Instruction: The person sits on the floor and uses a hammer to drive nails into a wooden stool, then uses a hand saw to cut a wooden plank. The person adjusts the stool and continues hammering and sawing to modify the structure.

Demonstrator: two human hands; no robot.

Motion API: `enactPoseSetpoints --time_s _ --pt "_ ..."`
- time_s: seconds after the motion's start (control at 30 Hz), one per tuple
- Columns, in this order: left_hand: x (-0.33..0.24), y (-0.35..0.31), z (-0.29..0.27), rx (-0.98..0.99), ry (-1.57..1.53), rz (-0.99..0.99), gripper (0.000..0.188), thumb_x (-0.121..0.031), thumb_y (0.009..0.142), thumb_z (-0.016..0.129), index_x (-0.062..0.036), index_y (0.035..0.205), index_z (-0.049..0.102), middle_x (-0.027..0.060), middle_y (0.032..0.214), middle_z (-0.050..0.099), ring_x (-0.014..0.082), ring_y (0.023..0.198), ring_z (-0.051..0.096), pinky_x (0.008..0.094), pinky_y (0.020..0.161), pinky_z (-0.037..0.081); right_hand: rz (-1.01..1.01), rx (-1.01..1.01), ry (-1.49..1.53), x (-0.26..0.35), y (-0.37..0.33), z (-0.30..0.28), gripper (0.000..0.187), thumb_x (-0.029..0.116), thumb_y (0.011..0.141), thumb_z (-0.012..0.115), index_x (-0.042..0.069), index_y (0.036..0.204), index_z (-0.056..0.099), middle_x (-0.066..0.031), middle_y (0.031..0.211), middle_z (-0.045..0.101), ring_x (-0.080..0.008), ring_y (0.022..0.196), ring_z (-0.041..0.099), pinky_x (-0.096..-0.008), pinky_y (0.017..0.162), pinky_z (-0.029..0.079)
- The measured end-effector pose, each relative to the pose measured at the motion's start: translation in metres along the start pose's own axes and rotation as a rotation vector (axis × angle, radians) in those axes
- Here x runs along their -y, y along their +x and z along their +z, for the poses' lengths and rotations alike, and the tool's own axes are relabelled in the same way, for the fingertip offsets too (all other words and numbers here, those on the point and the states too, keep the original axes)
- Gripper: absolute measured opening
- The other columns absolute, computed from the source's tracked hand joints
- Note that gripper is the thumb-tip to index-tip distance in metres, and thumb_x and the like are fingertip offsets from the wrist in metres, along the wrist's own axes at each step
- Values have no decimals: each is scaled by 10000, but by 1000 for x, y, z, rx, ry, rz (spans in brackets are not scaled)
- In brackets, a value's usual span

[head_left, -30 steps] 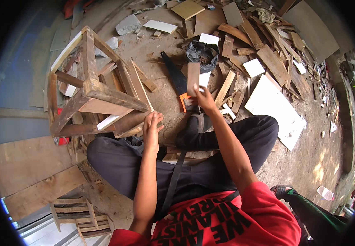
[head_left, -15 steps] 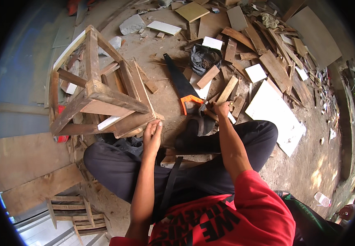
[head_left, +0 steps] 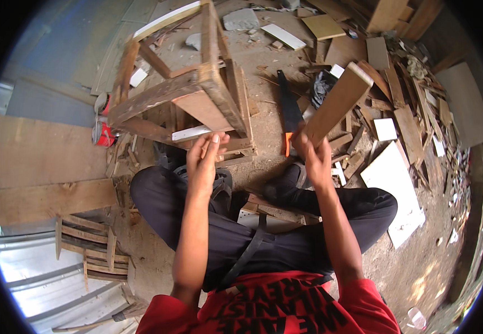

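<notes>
A short wooden plank point(head_left: 340, 103) is at 2 o'clock from the middle of the view, raised above the floor and tilted with its far end toward 1 o'clock. The right hand point(head_left: 318, 158) is clamped around its lower end. The 2 hands are apart. The left hand point(head_left: 202, 161), at 9 o'clock from the right, has its palm turned up and its fingers loosely curled; whether it touches the wood behind it or pinches something small, I cannot tell.

Just beyond the left hand, at 11 o'clock, stands a wooden stool-like frame point(head_left: 163, 97) of joined beams. A handsaw point(head_left: 290, 106) with an orange handle lies at 1 o'clock, between frame and plank, and a black plastic bag point(head_left: 322, 89) sits partly behind the plank. At 3 o'clock a white board point(head_left: 392, 192) lies on the floor point(head_left: 403, 273), near scattered wood offcuts point(head_left: 411, 125). A slatted wooden piece point(head_left: 111, 247) is at 8 o'clock.
</notes>
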State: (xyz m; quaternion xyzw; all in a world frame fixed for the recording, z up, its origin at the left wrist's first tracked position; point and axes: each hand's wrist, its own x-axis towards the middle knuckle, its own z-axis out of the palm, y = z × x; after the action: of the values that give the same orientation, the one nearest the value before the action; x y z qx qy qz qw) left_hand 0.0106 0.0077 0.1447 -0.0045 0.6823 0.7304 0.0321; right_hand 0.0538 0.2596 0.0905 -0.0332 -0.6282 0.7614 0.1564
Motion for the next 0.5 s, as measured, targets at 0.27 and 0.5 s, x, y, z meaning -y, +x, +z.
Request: enactPoseSetpoints --time_s 0.27,0.5 --pt "-4 54 -86 209 1256 442 427 -157 894 711 -7 1271 580 186 1341 545 389 1246 531 437 1028 450 419 463 -34 -33 -109 39 321 280 1006 638 -34 1049 586 -45 725 636 -70 647 590 -264 578 492" --pt "-14 40 -62 148 30 120 363 -233 1005 615 41 1243 596 165 1262 637 235 1176 609 345 990 465 155 378 -303 -25 -67 86 363 329 995 643 -24 990 557 -110 741 688 -145 688 685 -315 607 543"
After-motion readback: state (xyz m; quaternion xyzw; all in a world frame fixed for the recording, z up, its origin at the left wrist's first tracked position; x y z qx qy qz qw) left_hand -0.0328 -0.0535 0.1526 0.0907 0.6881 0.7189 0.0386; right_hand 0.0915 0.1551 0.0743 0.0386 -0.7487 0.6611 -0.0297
